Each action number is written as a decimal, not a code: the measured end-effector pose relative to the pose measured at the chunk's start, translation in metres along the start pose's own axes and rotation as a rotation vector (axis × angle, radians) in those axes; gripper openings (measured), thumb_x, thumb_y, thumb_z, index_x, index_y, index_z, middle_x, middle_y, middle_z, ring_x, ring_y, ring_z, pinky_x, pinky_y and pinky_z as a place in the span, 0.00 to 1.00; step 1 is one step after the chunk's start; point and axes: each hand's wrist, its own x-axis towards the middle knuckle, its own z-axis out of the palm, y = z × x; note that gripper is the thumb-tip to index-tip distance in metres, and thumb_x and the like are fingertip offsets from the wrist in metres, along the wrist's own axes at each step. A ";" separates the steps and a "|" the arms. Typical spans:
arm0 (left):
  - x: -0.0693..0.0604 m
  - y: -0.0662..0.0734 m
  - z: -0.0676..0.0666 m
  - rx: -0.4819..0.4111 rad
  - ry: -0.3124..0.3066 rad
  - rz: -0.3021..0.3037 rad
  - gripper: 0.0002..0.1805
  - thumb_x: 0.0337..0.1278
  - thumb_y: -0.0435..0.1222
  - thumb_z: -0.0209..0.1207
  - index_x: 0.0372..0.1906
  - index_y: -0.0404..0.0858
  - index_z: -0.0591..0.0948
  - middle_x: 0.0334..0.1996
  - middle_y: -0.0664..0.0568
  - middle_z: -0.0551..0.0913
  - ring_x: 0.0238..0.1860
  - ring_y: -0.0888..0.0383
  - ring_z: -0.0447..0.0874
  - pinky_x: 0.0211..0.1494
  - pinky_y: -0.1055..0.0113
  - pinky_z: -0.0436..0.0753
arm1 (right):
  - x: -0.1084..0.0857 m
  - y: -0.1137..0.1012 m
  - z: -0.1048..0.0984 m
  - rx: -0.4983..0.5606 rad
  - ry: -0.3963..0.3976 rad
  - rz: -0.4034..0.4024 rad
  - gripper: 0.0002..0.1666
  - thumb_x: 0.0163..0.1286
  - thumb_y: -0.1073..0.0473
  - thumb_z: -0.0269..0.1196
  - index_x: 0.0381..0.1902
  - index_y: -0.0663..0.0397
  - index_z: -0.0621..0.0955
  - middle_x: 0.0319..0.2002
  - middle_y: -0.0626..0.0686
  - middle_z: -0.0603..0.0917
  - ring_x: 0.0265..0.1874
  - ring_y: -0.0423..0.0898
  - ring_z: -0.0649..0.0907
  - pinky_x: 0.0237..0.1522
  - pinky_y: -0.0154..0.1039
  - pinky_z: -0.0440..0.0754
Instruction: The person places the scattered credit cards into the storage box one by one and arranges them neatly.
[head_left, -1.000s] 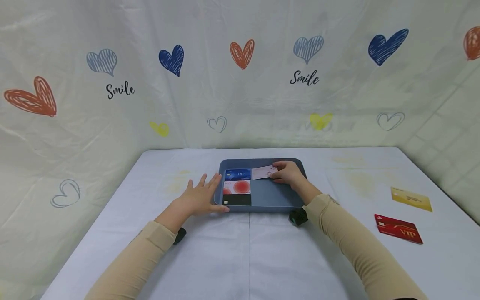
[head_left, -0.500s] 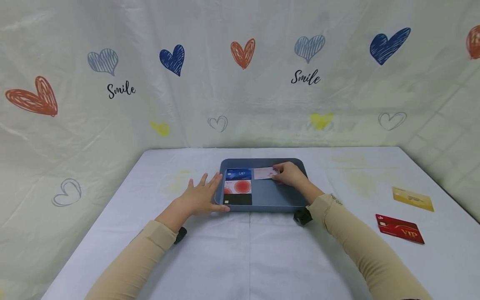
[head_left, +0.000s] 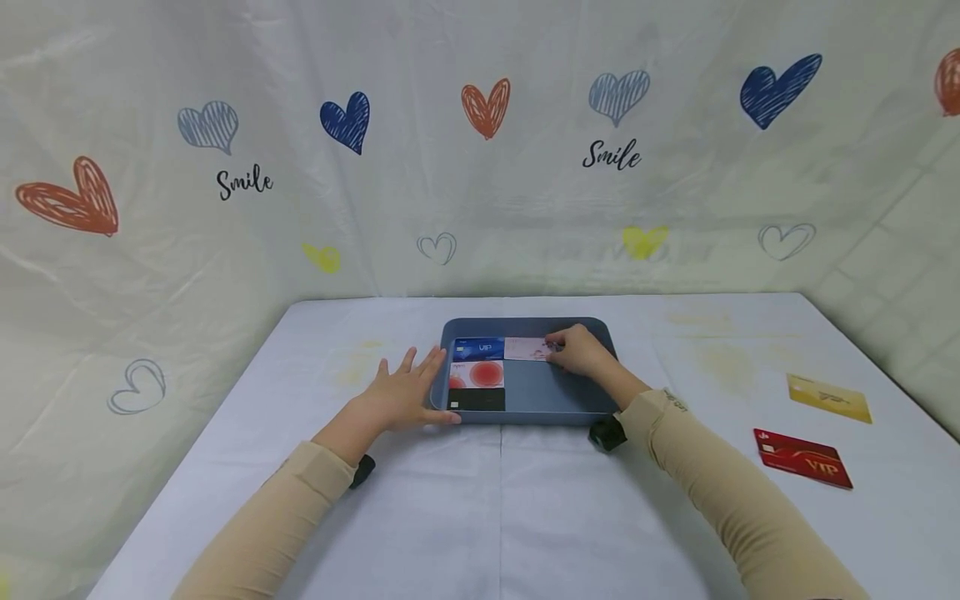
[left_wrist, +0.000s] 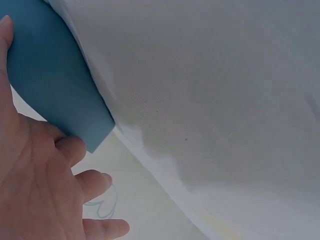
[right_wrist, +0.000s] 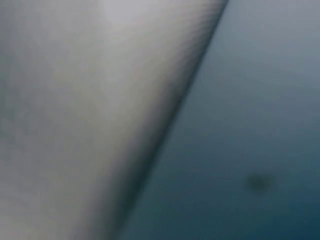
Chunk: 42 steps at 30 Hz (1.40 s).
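Observation:
A blue-grey tray [head_left: 558, 392] sits toward the back of the white table. My left hand [head_left: 397, 396], fingers spread, rests against its left side; the left wrist view shows the fingers along the tray's blue wall [left_wrist: 50, 65]. Inside the tray, a blue VIP card [head_left: 478, 349], a white card with red circles [head_left: 472, 379] and a black card [head_left: 483, 401] form a column at the left. To the right of the blue card lies a pink card [head_left: 525, 349]. My right hand [head_left: 583, 352] pinches its right end, which the fingers partly cover. The right wrist view is blurred.
On the table to the right lie a gold card [head_left: 828, 398] and a red VIP card [head_left: 802, 458]. Behind the table hangs a pale curtain [head_left: 525, 200] printed with hearts. Dark wrist cameras sit under both wrists.
The pink card shifted slightly right, then back left, and now lies flatter, with its left edge against the blue card. My left hand has stayed at the tray's side.

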 end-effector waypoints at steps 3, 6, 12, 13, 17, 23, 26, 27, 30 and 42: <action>0.000 0.001 0.000 -0.003 0.002 -0.003 0.63 0.56 0.71 0.60 0.84 0.42 0.44 0.83 0.49 0.45 0.81 0.37 0.39 0.73 0.28 0.43 | 0.002 0.000 0.002 -0.056 0.012 -0.019 0.26 0.73 0.65 0.63 0.65 0.72 0.77 0.44 0.70 0.84 0.17 0.41 0.79 0.24 0.34 0.77; -0.001 0.001 -0.001 -0.006 0.002 -0.005 0.63 0.56 0.70 0.60 0.84 0.42 0.44 0.83 0.49 0.45 0.81 0.37 0.39 0.74 0.28 0.43 | 0.001 -0.003 0.004 -0.133 0.016 -0.024 0.25 0.73 0.64 0.62 0.65 0.72 0.77 0.56 0.78 0.76 0.26 0.48 0.82 0.32 0.40 0.80; 0.000 0.002 -0.001 0.001 0.000 -0.006 0.64 0.56 0.71 0.60 0.84 0.42 0.44 0.83 0.49 0.46 0.81 0.37 0.40 0.73 0.28 0.43 | -0.002 -0.010 0.007 -0.242 -0.009 0.042 0.28 0.77 0.59 0.58 0.70 0.66 0.74 0.63 0.77 0.67 0.43 0.59 0.77 0.46 0.53 0.78; 0.000 0.002 -0.001 0.002 0.000 -0.006 0.64 0.56 0.71 0.60 0.84 0.42 0.44 0.83 0.49 0.46 0.81 0.37 0.40 0.73 0.28 0.43 | -0.002 -0.011 0.007 -0.251 -0.011 0.051 0.28 0.78 0.58 0.58 0.71 0.65 0.74 0.63 0.77 0.67 0.42 0.59 0.77 0.46 0.53 0.78; 0.000 0.002 -0.001 0.002 -0.002 -0.008 0.63 0.56 0.71 0.60 0.84 0.42 0.45 0.83 0.49 0.46 0.81 0.37 0.40 0.73 0.28 0.43 | -0.003 -0.013 0.006 -0.275 -0.009 0.054 0.28 0.78 0.58 0.58 0.72 0.63 0.73 0.61 0.75 0.68 0.37 0.57 0.77 0.40 0.50 0.78; 0.000 0.002 -0.001 -0.001 -0.003 -0.009 0.63 0.56 0.70 0.60 0.84 0.42 0.45 0.83 0.49 0.46 0.81 0.37 0.39 0.74 0.28 0.43 | -0.003 -0.010 0.006 -0.255 -0.004 0.043 0.28 0.77 0.59 0.58 0.72 0.65 0.73 0.61 0.76 0.68 0.39 0.57 0.77 0.42 0.51 0.77; 0.000 0.002 -0.001 0.001 -0.004 -0.008 0.63 0.56 0.70 0.60 0.84 0.42 0.45 0.83 0.49 0.45 0.81 0.37 0.39 0.74 0.28 0.43 | -0.003 -0.008 0.006 -0.234 -0.003 0.013 0.28 0.77 0.61 0.57 0.70 0.68 0.73 0.63 0.78 0.68 0.42 0.58 0.76 0.44 0.51 0.76; 0.001 0.002 0.000 -0.001 -0.003 -0.008 0.63 0.56 0.70 0.60 0.84 0.42 0.45 0.83 0.49 0.45 0.81 0.37 0.39 0.74 0.28 0.43 | -0.004 -0.007 0.005 -0.227 -0.004 0.003 0.27 0.76 0.62 0.57 0.70 0.68 0.74 0.63 0.78 0.68 0.43 0.59 0.76 0.44 0.51 0.75; 0.001 0.001 0.000 -0.008 -0.002 -0.008 0.63 0.56 0.70 0.60 0.84 0.42 0.46 0.83 0.49 0.45 0.81 0.37 0.39 0.74 0.28 0.43 | -0.004 -0.005 0.003 -0.207 -0.007 -0.028 0.26 0.76 0.64 0.56 0.68 0.69 0.75 0.65 0.79 0.68 0.46 0.59 0.74 0.42 0.48 0.74; 0.001 0.002 0.000 -0.004 -0.003 -0.009 0.62 0.57 0.70 0.60 0.84 0.42 0.46 0.83 0.49 0.45 0.81 0.36 0.39 0.74 0.28 0.43 | -0.015 0.006 -0.016 -0.005 -0.057 -0.062 0.27 0.77 0.67 0.55 0.71 0.72 0.71 0.60 0.74 0.77 0.20 0.42 0.79 0.27 0.36 0.78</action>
